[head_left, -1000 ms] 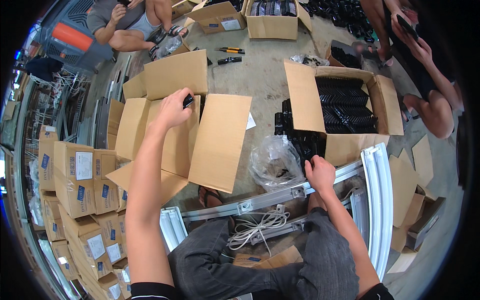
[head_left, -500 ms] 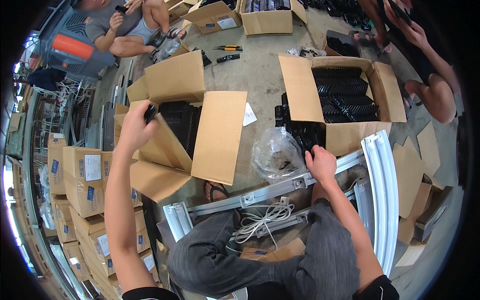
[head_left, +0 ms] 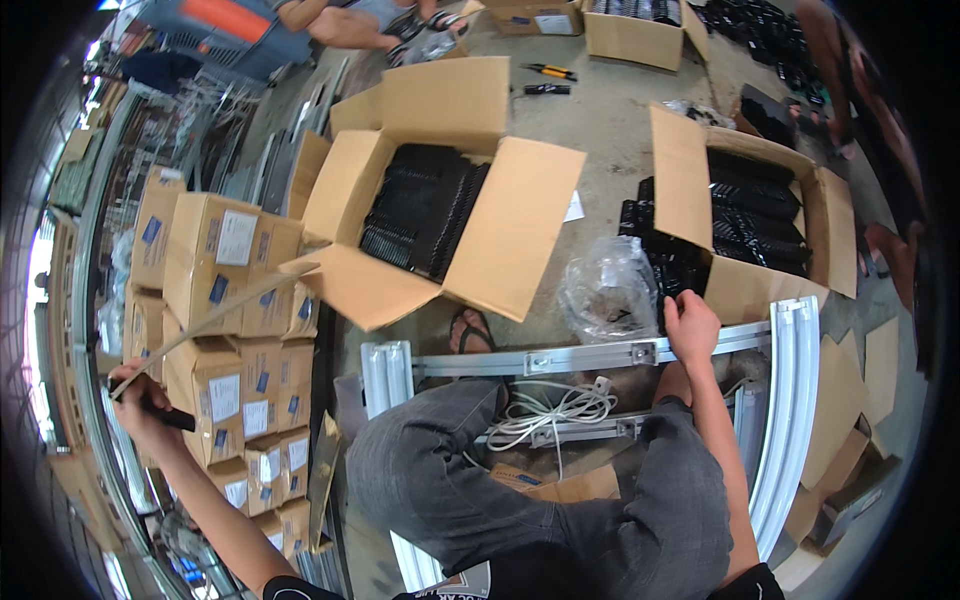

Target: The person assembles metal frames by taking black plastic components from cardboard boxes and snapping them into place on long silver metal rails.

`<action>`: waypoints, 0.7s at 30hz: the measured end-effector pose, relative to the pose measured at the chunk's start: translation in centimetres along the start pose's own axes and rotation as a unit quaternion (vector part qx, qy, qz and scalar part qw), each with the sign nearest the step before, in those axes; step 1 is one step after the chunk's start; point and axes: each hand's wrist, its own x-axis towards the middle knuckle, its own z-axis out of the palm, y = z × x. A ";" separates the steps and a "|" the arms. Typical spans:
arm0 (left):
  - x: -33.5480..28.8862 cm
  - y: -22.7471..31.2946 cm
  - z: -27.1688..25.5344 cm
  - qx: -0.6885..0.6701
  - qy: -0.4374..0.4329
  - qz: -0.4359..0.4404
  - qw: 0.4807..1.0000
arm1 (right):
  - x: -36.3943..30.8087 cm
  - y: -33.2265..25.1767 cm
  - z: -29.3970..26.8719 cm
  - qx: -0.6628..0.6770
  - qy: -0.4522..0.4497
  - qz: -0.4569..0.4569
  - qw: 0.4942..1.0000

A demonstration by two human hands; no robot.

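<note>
My left hand (head_left: 146,408) is closed, out at the far left beside the stacked cartons. It grips a thin cardboard sheet (head_left: 225,312), seen almost edge-on, and a short black piece (head_left: 172,414) shows in the same hand. The sheet's far end reaches the near flap of an open cardboard box (head_left: 515,230), which holds rows of black parts (head_left: 415,210). My right hand (head_left: 692,328) hangs over the aluminium frame (head_left: 590,357), fingers curled at the edge of a heap of black parts (head_left: 672,262). What its fingertips hold, if anything, is hidden.
A crumpled clear plastic bag (head_left: 608,290) lies left of my right hand. Another open box (head_left: 835,230) of black parts stands at right. Closed cartons (head_left: 235,250) are stacked at left. A coiled white cable (head_left: 550,412) lies between my legs; other people sit farther off.
My left hand has swung from the left box out to the far left, drawing the cardboard sheet out with it. The whole view has shifted; my right hand stays by the black heap.
</note>
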 end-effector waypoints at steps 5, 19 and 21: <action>0.4 2.3 -11.7 0.008 0.136 -0.148 0.980 | -0.2 0.1 -0.5 -0.001 0.000 -0.009 1.000; -5.8 -7.4 -3.2 0.605 -0.104 -0.130 0.779 | -0.3 0.5 -1.0 0.029 0.015 -0.032 0.999; -5.7 -8.2 -0.8 0.555 -0.118 -0.134 0.813 | -0.3 0.5 -0.9 0.036 0.010 -0.035 0.999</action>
